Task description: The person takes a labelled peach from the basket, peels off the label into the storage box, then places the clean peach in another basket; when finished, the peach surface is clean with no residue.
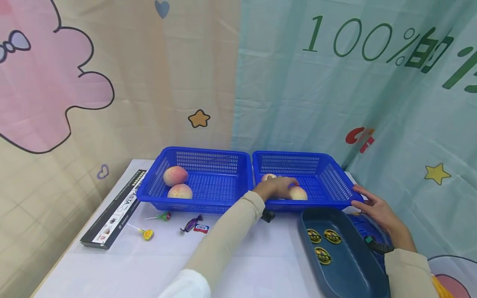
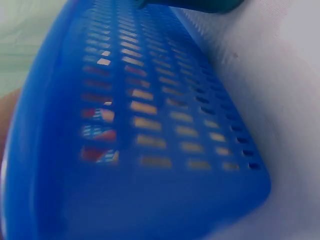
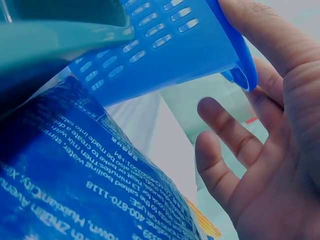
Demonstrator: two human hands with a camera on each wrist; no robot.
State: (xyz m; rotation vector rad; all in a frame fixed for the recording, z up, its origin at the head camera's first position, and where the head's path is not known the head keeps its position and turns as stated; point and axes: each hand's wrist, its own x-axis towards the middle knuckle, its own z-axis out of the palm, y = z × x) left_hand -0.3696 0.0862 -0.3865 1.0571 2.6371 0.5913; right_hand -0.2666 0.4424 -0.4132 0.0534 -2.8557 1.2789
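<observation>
In the head view my left hand [image 1: 277,187] reaches over the front rim into the right blue basket [image 1: 324,203]. It is between two pale pink peaches, one peach [image 1: 298,193] at its right and another peach [image 1: 268,176] behind it. Its fingertips are hidden, so whether they hold anything does not show. Through the basket's slots [image 2: 145,107] in the left wrist view, blurred red, white and orange patches appear. My right hand [image 3: 270,150] pinches the basket's right front corner at the rim, with its lower fingers loosely bent below.
A left blue basket [image 1: 212,205] holds two peaches [image 1: 176,176]. In front lie lollipops [image 1: 148,234], a purple wrapped candy [image 1: 191,224] and a small red-blue packet [image 1: 201,228]. A long black box [image 1: 115,211] lies left. A dark teal tray [image 1: 354,265] and blue printed bag [image 3: 100,170] are at right.
</observation>
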